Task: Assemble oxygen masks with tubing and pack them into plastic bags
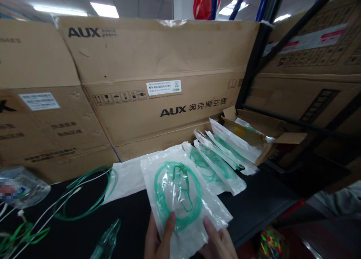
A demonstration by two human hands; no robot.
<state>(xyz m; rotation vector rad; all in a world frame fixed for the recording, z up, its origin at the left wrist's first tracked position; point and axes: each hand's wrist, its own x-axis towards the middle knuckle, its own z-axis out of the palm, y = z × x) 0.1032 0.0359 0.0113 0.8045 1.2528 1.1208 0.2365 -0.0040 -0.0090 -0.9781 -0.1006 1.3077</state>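
Both hands on one item. Left hand [159, 236] grips the lower left of a clear-fronted pouch [180, 193], thumb pressed flat on the front, just at the foot of the coil inside; its other fingers mostly hidden behind. Right hand [220, 240] has the lower right edge in a narrow grip, thumb on the near face, fingers curled under, partly out of sight.

Pouch lies between the two grips, most of it reaching up and away beyond them, tilted, face toward the viewer. Inside: coiled green tubing [199, 195], with a darker green loop in the middle.

Beyond the pouch and to its right, similar pouches [216, 165] lean in an overlapping row on the black bench [131, 223], up to an open cardboard box [290, 138]. Left of the hands: a clear green plastic piece [107, 240], nearest the left hand; farther off, loose green tubing [67, 218]. AUX carton [169, 63] stands behind.
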